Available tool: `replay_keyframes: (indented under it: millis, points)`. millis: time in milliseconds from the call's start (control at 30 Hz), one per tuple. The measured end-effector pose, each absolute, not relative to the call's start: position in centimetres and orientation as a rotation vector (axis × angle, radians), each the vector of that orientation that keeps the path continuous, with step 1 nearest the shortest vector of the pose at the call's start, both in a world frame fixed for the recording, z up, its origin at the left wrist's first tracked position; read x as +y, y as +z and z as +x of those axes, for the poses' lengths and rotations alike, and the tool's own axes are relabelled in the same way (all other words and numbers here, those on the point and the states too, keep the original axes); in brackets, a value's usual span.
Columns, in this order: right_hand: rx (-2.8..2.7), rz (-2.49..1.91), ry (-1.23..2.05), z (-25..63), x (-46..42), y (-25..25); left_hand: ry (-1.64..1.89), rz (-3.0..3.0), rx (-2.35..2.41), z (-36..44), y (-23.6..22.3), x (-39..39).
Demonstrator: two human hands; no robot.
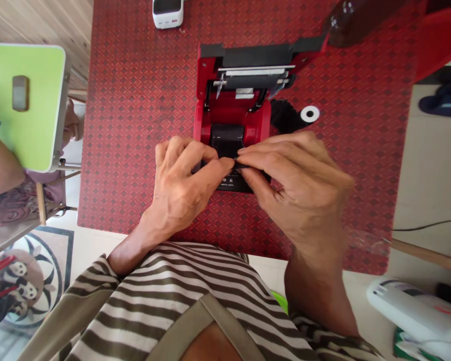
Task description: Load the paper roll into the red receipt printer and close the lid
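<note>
A red and black receipt printer [263, 118] sits on the table with its lid [248, 55] raised, showing a dark roller and metal bar. Inside its bay lies a glossy black piece [227, 135]. My right hand [300, 180] pinches a small dark part at the printer's front edge; its kind is hidden by the fingers. My left hand [184, 180] is closed over the front left side, its thumb tip meeting the right fingertips. Beside the printer, on the right, is a small white roll [310, 114] with a dark core, next to a black item [285, 116].
The red patterned table [135, 100] carries a white device [168, 13] at the back and a dark brown bottle [346, 22] at the back right. Left of it, another person's arm [2, 155] rests by a green table [33, 135] with a phone [20, 93].
</note>
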State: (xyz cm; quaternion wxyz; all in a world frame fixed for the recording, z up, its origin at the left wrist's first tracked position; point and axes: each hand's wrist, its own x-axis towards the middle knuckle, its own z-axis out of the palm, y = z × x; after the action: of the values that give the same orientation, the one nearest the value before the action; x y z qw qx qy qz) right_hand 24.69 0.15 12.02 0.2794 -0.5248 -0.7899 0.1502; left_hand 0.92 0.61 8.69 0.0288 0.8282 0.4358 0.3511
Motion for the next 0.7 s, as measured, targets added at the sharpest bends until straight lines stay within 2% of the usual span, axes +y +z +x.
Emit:
replay_keyframes:
  millis: [433, 700]
  points:
    - [-2.16, -1.459, 0.19, 25.9, -1.1, 10.7, 1.123, 2.693, 1.422, 1.8, 7.7, 0.3]
    - [-2.138, -1.192, -0.013, 26.1, -1.9, 10.2, 1.265, 2.644, 1.269, 1.9, 7.5, 0.6]
